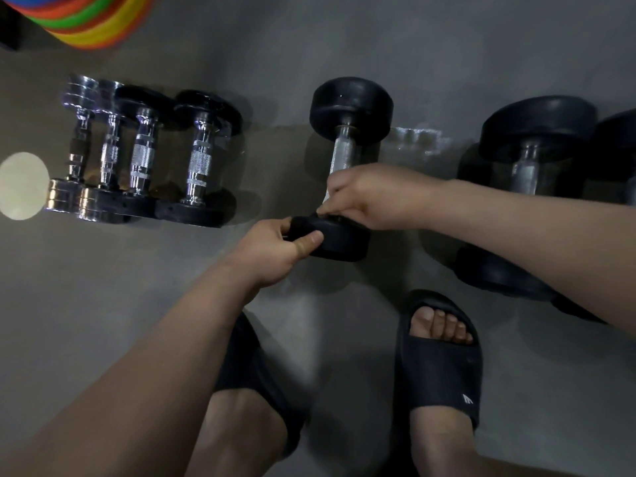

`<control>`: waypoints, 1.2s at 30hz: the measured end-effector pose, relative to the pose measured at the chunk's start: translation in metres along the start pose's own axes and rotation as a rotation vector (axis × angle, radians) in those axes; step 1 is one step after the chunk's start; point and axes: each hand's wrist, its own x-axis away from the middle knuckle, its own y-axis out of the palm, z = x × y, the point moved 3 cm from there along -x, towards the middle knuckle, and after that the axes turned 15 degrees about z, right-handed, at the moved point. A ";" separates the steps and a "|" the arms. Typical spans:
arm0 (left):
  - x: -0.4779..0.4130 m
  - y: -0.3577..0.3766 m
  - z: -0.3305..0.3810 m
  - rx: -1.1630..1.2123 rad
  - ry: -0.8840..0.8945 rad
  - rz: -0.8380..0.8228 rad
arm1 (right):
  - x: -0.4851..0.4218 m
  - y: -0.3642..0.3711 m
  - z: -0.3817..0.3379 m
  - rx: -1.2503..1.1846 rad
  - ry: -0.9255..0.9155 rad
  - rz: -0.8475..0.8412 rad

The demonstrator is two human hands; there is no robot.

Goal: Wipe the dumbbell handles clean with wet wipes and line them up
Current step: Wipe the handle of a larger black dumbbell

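The black rubber-headed dumbbell [351, 105] is laid on the floor with its long axis running away from the person, the far head tipped slightly right. Its knurled steel handle [340, 153] is gripped at the near end by the right hand [364, 197]. The near head is clasped by the left hand [272, 253], thumb on top. Smooth grey concrete floor [103, 287] is seen beneath. A row of small chrome dumbbells [144, 156] is set well to the left, and a larger black dumbbell [530, 149] to the right.

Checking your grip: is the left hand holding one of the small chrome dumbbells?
No, the left hand grips the near head of the middle black dumbbell.
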 end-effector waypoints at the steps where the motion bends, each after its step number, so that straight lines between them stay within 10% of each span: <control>1: 0.001 -0.001 0.000 0.010 -0.005 -0.008 | 0.002 0.001 -0.001 -0.004 -0.012 0.017; 20: -0.002 -0.012 -0.005 0.074 -0.011 -0.047 | 0.021 -0.004 -0.002 -0.032 0.043 0.148; 36: -0.001 -0.014 0.013 -0.269 0.009 0.136 | -0.016 0.002 0.015 0.066 0.437 0.451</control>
